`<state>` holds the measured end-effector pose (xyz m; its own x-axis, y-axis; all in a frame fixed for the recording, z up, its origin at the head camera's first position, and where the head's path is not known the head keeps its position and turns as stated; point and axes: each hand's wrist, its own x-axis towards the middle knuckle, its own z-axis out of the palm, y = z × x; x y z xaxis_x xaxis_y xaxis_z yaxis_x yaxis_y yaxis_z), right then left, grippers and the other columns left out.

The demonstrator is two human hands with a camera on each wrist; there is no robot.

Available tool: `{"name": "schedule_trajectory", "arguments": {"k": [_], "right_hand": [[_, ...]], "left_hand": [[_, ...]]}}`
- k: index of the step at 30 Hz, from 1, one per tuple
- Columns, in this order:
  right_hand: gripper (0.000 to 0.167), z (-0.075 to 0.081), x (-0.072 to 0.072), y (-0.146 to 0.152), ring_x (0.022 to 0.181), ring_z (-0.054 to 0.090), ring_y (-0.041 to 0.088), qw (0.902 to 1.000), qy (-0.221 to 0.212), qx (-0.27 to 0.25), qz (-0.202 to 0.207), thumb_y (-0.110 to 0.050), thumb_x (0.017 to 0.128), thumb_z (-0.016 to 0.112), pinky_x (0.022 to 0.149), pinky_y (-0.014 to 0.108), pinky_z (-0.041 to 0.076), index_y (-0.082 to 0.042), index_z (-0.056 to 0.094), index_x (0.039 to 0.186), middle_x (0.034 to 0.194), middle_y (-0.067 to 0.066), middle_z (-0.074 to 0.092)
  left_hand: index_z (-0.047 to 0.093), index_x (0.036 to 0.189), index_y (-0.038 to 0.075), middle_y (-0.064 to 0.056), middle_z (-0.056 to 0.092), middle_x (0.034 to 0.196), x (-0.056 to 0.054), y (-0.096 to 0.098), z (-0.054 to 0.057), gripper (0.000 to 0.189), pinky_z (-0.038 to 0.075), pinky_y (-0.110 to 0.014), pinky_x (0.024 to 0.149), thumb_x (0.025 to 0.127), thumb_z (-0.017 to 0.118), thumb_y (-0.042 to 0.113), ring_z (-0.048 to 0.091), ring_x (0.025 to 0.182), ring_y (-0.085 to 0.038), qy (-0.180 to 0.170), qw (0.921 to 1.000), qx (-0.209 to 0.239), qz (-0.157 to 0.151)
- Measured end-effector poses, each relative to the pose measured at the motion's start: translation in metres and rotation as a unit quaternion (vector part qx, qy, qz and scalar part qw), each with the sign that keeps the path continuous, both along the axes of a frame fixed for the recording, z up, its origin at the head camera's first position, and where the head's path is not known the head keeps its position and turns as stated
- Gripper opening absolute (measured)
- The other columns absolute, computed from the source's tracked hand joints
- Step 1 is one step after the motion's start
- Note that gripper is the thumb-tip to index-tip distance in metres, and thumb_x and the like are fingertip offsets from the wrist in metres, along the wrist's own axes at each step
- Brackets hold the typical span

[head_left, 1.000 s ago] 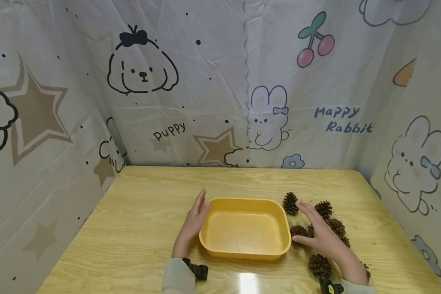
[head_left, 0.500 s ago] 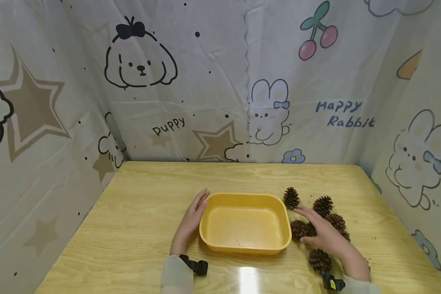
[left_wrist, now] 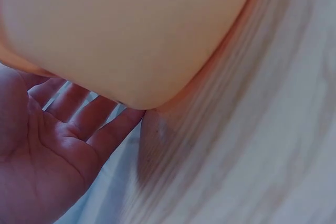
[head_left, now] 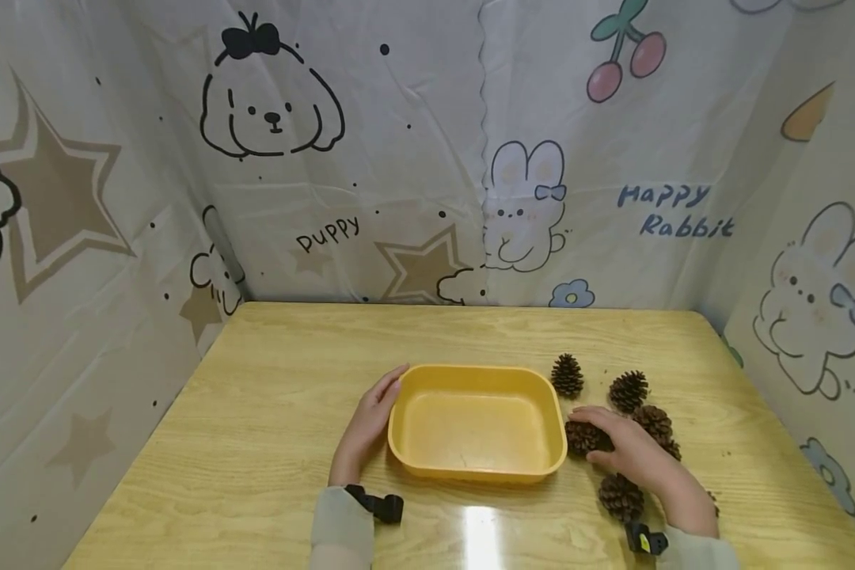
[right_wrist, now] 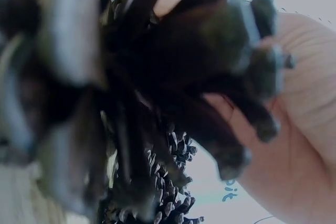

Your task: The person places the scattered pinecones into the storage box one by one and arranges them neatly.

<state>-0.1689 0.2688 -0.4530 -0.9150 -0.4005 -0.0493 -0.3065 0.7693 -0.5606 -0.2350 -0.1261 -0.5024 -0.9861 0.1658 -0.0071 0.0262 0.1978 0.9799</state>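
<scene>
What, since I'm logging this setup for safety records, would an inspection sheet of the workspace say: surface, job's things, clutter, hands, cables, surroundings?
Surface: light yellow wood-grain table, bright glare patch at its near side.
Job's things: yellow rounded-rectangular plastic-looking tray, empty; several brown scaly pine cones right of it, some partly hidden.
Clutter: nothing seen beyond these things.
Left hand: touches the tray's left side.
Right hand: curves over a pine cone beside the tray; contact unclear.
Cables: nothing seen.
Surroundings: white cartoon-printed fabric-like curtains behind the table and on both sides.
</scene>
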Motion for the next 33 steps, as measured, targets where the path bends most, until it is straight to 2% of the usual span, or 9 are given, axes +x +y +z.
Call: {"name": "schedule_trajectory", "arguments": {"k": [8,17,26,33], "right_hand": [[0.054,0.0011,-0.0017,0.0009,0.125,0.053,0.045,1.0000,0.006,0.003,-0.005,-0.013,0.084,0.075,0.097,0.055,0.053,-0.005,0.056,0.134,0.136,0.021,0.057],[0.054,-0.0006,-0.0011,0.0026,0.127,0.051,0.046,0.9998,0.008,0.004,-0.020,-0.011,0.085,0.074,0.097,0.056,0.052,-0.004,0.055,0.135,0.137,0.022,0.056],[0.053,-0.0018,0.0026,0.0062,0.123,0.055,0.045,0.9981,0.047,0.005,-0.040,-0.011,0.085,0.074,0.096,0.057,0.052,-0.005,0.056,0.134,0.134,0.020,0.059],[0.051,-0.0024,0.0041,0.0088,0.121,0.056,0.046,0.9957,0.077,-0.003,-0.051,-0.012,0.085,0.074,0.095,0.061,0.051,-0.006,0.057,0.133,0.133,0.021,0.060]], "left_hand": [[0.044,0.148,0.012,-0.012,0.041,0.155,-0.0007,0.0004,0.0026,0.046,0.029,-0.049,0.122,0.106,0.041,0.030,0.035,0.146,-0.030,0.017,0.9998,0.006,-0.005],[0.045,0.148,0.014,-0.011,0.042,0.155,-0.0009,-0.0003,-0.0007,0.045,0.030,-0.049,0.121,0.106,0.041,0.031,0.036,0.146,-0.030,0.013,0.9998,0.012,-0.005],[0.045,0.148,0.014,-0.011,0.044,0.154,0.0004,-0.0003,-0.0022,0.046,0.033,-0.049,0.120,0.106,0.042,0.032,0.041,0.143,-0.029,0.016,0.9997,0.020,-0.006],[0.047,0.147,0.015,-0.013,0.048,0.150,0.0007,-0.0020,-0.0042,0.047,0.040,-0.050,0.115,0.105,0.043,0.037,0.048,0.137,-0.031,0.038,0.9992,-0.001,-0.006]]}}
